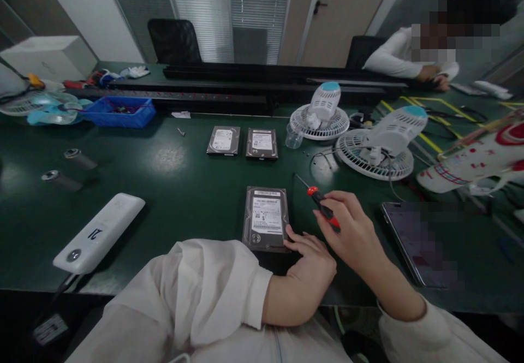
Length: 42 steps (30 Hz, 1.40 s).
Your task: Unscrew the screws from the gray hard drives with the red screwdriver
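Note:
A hard drive (267, 218) with a white label lies flat on the green table near me. The fingers of my left hand (309, 259) are stretched out and apart, with the fingertips touching the drive's lower right corner. Just to the right, my right hand (352, 226) is closed around the red and black handle of a screwdriver (313, 191). Its thin shaft points up and left, above the table and apart from the drive. Farther back lie two more hard drives, a left one (223, 140) and a right one (262, 143), side by side with labels up.
Two white fan parts (319, 120) (380, 144) stand right of the drives, near a clear cup (293, 135) and small screws. A tablet (417, 243) lies at right, a white power bank (100, 233) at left. Behind are a blue bin (120, 113) and a seated person (393, 52).

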{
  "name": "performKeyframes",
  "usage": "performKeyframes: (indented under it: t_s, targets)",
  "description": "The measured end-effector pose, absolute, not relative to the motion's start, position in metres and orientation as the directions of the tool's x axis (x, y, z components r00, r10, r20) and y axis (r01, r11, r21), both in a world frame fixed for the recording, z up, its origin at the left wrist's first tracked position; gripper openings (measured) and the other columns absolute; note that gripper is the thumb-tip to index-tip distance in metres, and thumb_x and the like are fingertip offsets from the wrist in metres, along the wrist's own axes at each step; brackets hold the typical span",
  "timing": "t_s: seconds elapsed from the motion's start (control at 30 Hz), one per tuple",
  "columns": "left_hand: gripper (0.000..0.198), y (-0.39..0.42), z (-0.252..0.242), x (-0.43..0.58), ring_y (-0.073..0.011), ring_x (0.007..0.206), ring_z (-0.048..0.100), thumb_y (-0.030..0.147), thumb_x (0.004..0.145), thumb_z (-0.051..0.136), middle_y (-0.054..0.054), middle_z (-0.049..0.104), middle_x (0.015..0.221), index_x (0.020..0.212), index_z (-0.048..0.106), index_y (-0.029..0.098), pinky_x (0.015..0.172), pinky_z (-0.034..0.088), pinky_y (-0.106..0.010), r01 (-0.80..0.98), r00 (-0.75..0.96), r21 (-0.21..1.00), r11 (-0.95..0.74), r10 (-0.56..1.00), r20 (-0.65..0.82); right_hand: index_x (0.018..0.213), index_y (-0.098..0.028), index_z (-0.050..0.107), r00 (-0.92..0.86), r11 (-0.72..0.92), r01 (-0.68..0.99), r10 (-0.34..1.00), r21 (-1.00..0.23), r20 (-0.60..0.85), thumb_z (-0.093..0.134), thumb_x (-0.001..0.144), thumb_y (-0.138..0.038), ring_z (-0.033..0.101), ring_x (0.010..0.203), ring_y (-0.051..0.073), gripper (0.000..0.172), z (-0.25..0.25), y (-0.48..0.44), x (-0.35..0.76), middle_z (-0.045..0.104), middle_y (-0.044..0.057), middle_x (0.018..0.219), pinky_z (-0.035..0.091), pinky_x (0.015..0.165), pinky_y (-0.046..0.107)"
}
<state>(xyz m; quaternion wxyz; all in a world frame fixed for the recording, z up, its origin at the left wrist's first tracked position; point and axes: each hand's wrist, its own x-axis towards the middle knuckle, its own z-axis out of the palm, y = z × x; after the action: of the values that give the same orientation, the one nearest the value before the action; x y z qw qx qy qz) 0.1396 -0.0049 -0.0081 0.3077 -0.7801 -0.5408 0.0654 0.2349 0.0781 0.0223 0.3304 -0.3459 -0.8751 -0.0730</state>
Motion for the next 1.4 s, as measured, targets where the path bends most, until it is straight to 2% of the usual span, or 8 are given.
performKeyframes:
  t_s: [0.23,0.37,0.47,0.57,0.67,0.87,1.17,1.4]
  targets:
    - [0.036,-0.021,-0.004,0.121,-0.0440,0.098,0.074,0.015,0.091,0.053,-0.028,0.075,0.097,0.117,0.071,-0.002,0.066,0.064,-0.049,0.829,0.490,-0.435,-0.353,0.832,0.259,0.123,-0.016,0.055,-0.597,0.709,0.687,0.676,-0.161,0.431,0.056,0.092,-0.018,0.066,0.113,0.028,0.030,-0.001,0.054,0.241,0.057,0.018,0.122,0.064,0.091,0.044]
    - [0.034,-0.024,0.013,0.084,-0.0344,0.102,0.073,0.015,0.097,0.046,-0.022,0.070,0.116,0.117,0.071,0.005,0.074,0.064,-0.044,0.716,0.697,-0.282,-0.639,0.676,0.240,0.132,-0.009,0.055,-0.641,0.717,0.674,0.687,-0.177,0.342,0.055,0.092,-0.016,0.063,0.121,0.028,0.041,-0.009,0.046,0.244,0.051,0.023,0.137,0.062,0.095,0.040]
    - [0.031,-0.020,0.023,0.056,-0.0270,0.108,0.069,0.013,0.099,0.043,-0.017,0.069,0.114,0.114,0.069,0.005,0.081,0.061,-0.033,0.657,0.751,-0.217,-0.722,0.604,0.267,0.134,-0.006,0.055,-0.650,0.713,0.680,0.694,-0.173,0.309,0.054,0.090,-0.013,0.058,0.126,0.033,0.045,-0.008,0.042,0.241,0.051,0.025,0.140,0.059,0.101,0.047]
    - [0.031,-0.017,0.024,0.033,-0.0264,0.111,0.066,0.011,0.098,0.046,-0.019,0.067,0.122,0.121,0.065,0.002,0.085,0.058,-0.033,0.686,0.725,-0.226,-0.691,0.624,0.293,0.133,-0.007,0.058,-0.645,0.698,0.699,0.710,-0.157,0.284,0.054,0.092,-0.018,0.058,0.120,0.035,0.043,-0.002,0.038,0.236,0.054,0.022,0.139,0.056,0.102,0.056]
    - [0.033,-0.016,0.017,0.015,-0.0266,0.110,0.066,0.011,0.097,0.049,-0.019,0.067,0.123,0.125,0.062,0.001,0.090,0.057,-0.036,0.720,0.691,-0.220,-0.658,0.646,0.325,0.134,-0.008,0.059,-0.637,0.681,0.717,0.727,-0.149,0.256,0.053,0.094,-0.022,0.058,0.116,0.033,0.042,0.003,0.035,0.232,0.055,0.020,0.141,0.056,0.099,0.054]
    - [0.032,-0.015,0.000,0.000,-0.0320,0.119,0.064,0.015,0.096,0.054,-0.022,0.067,0.126,0.121,0.065,0.000,0.098,0.054,-0.042,0.735,0.669,-0.199,-0.648,0.644,0.371,0.137,-0.010,0.057,-0.606,0.643,0.752,0.761,-0.147,0.231,0.053,0.094,-0.023,0.052,0.125,0.032,0.045,0.002,0.027,0.230,0.052,0.018,0.147,0.054,0.103,0.053]
    - [0.037,-0.019,-0.008,-0.001,-0.0332,0.127,0.062,0.008,0.097,0.047,-0.022,0.065,0.135,0.128,0.063,-0.002,0.103,0.053,-0.043,0.714,0.691,-0.223,-0.664,0.615,0.380,0.147,-0.014,0.048,-0.613,0.646,0.756,0.755,-0.105,0.232,0.051,0.096,-0.024,0.041,0.140,0.033,0.052,-0.002,0.021,0.235,0.046,0.011,0.157,0.049,0.111,0.054]
    - [0.038,-0.010,-0.008,-0.002,-0.0320,0.128,0.062,0.006,0.096,0.044,-0.022,0.064,0.136,0.128,0.064,-0.001,0.104,0.053,-0.042,0.717,0.692,-0.250,-0.650,0.624,0.362,0.147,-0.014,0.049,-0.640,0.669,0.737,0.737,-0.097,0.217,0.051,0.096,-0.024,0.040,0.143,0.034,0.051,0.003,0.020,0.234,0.045,0.010,0.158,0.049,0.111,0.054]
